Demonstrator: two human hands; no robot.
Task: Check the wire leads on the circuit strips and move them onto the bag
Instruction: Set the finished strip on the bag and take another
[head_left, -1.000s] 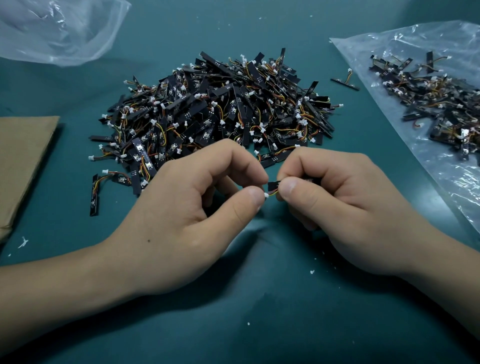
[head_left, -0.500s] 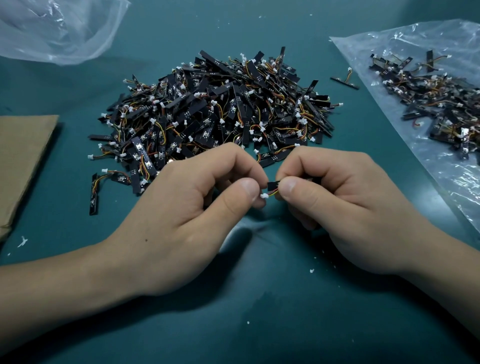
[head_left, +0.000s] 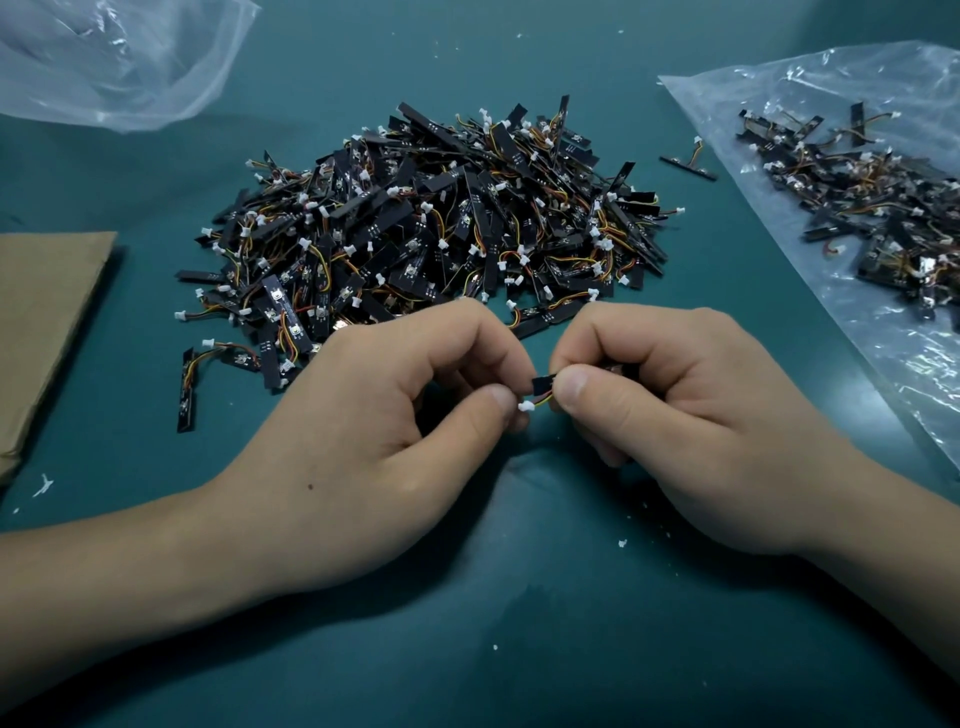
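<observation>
The fingers (head_left: 501, 408) of our left hand (head_left: 374, 431) pinch the white plug (head_left: 525, 406); those of our right hand (head_left: 691, 415) pinch the strip (head_left: 543, 383), over the surface (head_left: 519, 597) at six o'clock from the pile (head_left: 431, 228). If we tug too hard, we judge the thin wires (head_left: 543, 399) may tear loose. The strip is short, black and mostly hidden; the bag (head_left: 893, 374) lies at two o'clock.
</observation>
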